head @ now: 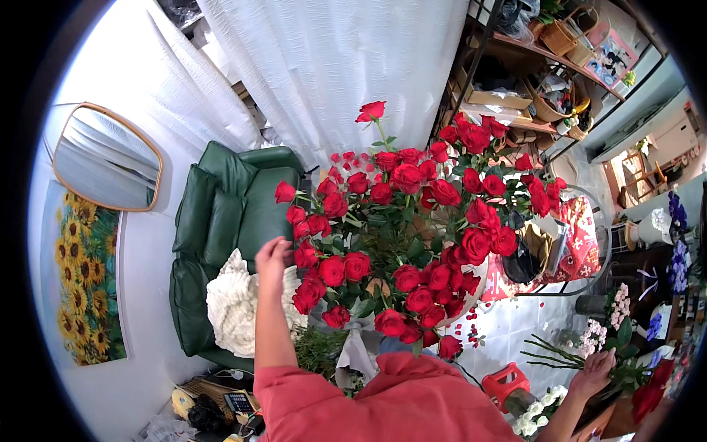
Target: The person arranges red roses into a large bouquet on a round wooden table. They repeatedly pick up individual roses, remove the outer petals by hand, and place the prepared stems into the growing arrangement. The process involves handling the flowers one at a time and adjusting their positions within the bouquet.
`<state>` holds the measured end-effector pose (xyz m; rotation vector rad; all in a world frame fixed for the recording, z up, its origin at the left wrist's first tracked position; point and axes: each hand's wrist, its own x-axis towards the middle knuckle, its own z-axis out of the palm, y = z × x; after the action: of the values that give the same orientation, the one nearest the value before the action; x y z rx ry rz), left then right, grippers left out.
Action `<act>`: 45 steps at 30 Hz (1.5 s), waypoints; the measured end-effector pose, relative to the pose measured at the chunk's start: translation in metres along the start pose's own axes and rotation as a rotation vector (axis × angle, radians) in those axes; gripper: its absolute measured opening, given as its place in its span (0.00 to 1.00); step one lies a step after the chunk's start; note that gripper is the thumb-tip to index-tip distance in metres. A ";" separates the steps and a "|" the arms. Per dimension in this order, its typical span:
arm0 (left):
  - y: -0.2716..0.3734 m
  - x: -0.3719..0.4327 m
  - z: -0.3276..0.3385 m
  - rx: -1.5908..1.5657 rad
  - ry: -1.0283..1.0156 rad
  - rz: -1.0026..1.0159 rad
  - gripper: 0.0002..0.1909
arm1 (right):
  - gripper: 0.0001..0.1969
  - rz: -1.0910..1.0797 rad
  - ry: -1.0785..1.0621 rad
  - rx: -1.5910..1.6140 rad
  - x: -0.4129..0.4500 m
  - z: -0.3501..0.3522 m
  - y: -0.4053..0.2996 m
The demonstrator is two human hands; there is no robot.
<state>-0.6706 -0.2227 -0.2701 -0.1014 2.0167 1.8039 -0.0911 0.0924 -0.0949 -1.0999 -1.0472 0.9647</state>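
A large arrangement of red roses (406, 221) with green leaves stands before me. My left hand (273, 257) is raised at the arrangement's left edge, fingers bent; whether it touches a rose or holds anything cannot be told. Out to the right, my right hand (594, 370) is around a bunch of long green stems (552, 353); leaves and red rose heads (652, 392) lie on the hand's far side. One rose (370, 111) rises above the others at the back. Beneath the arrangement, the support is mostly hidden by blooms.
A green leather sofa (265, 204) with a white chunky blanket (232, 309) is at left. At right are a patterned cushioned seat (580, 237), a red plastic stool (505, 381), white roses (533, 417) and pink flowers (591, 337). Shelves with baskets (558, 36) stand behind.
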 end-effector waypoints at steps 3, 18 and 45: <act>0.053 -0.041 -0.005 0.119 0.045 0.245 0.13 | 0.16 0.043 0.108 -0.012 0.001 0.000 0.002; 0.095 -0.026 0.168 1.579 -1.546 0.100 0.23 | 0.16 0.030 -0.011 0.080 -0.014 -0.009 0.021; 0.290 -0.265 0.074 -0.403 -0.745 0.982 0.34 | 0.17 -0.073 0.104 0.286 -0.005 -0.182 0.028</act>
<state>-0.5076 -0.1679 0.0908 1.4286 1.1680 2.2393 0.0820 0.0543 -0.1458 -0.8601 -0.8299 0.9555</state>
